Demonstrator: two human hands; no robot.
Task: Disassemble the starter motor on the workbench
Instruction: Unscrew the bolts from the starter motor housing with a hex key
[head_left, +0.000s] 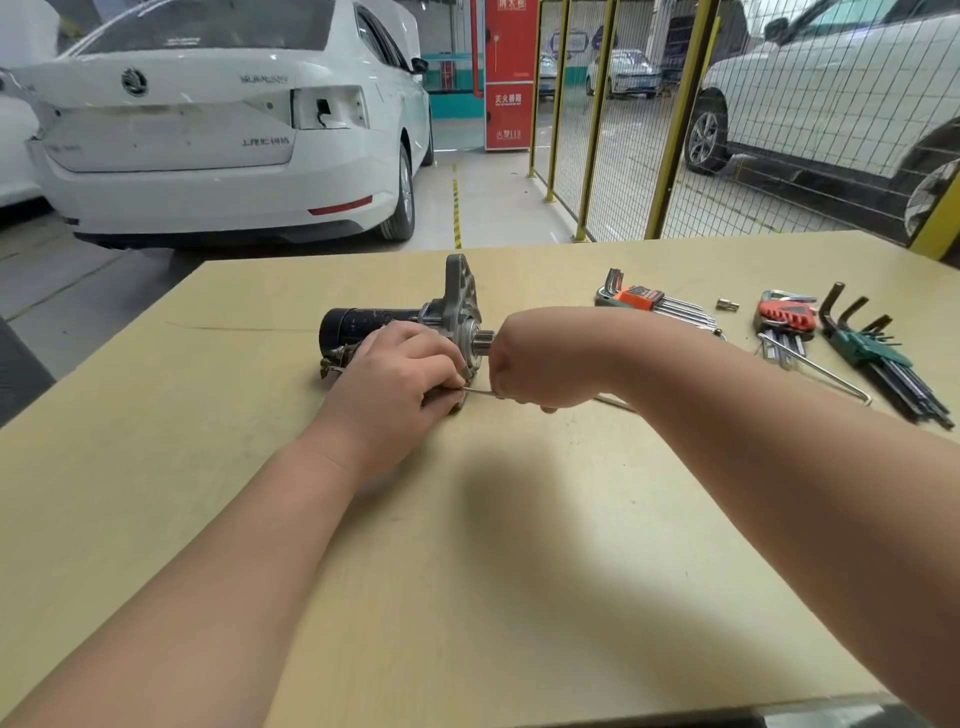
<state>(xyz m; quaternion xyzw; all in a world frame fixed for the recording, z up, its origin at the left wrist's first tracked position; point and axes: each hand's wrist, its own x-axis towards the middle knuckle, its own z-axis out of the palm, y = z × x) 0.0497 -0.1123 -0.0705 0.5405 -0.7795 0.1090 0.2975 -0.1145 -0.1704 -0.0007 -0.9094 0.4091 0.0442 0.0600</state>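
Steadies the starter motor (415, 322) with the left hand (395, 379), fingers curled over its near side. Clenches a thin hex key (480, 392) in the right hand (540, 364), tip at the motor's near right end. Lying on its side at mid counter (467, 571), black body left, grey flange right. Farther right: orange-holder key set (639, 299), red-holder key set (784, 314), green-holder key set (867, 348), loose long key (815, 366).

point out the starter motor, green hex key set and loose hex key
starter motor (369, 319), head view, black body
green hex key set (872, 349), head view, green holder
loose hex key (815, 367), head view, long shaft
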